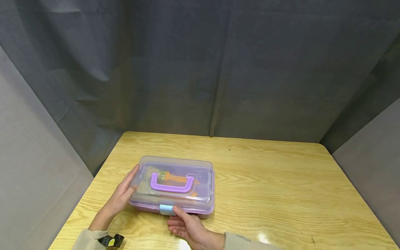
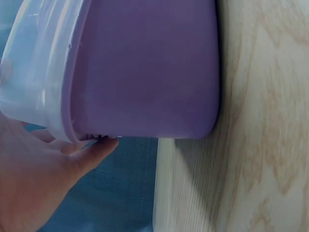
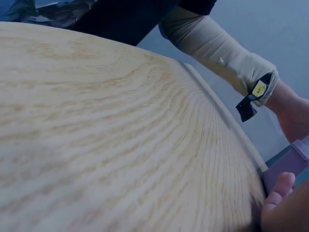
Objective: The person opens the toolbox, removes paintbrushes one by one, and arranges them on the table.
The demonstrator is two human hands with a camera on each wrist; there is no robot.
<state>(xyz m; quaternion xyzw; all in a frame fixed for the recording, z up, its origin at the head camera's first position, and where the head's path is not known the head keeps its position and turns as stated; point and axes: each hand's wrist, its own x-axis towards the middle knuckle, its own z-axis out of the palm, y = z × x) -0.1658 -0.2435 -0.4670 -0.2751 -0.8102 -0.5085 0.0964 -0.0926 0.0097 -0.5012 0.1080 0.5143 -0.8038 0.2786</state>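
Note:
A plastic storage box (image 1: 175, 210) with a purple base and clear lid (image 1: 200, 167) stands on the table, lid down. On top lies a purple carrying handle (image 1: 172, 189); a light-blue latch (image 1: 165, 209) sits at the front. Through the lid shows a brush with an orange handle (image 1: 176, 178). My left hand (image 1: 120, 198) rests along the box's left side, fingers fairly straight against the lid. Seen from the left wrist, a finger (image 2: 99, 152) reaches under the rim. My right hand (image 1: 193, 229) pinches the latch's right end, thumb on top and fingers curled below the front edge.
The wooden table (image 1: 281, 187) extends far to the right of the box. Dark cloth (image 1: 250, 69) hangs behind it, and grey panels (image 1: 31, 146) stand at both sides. A black strap with a yellow label (image 1: 111, 241) is on the left sleeve.

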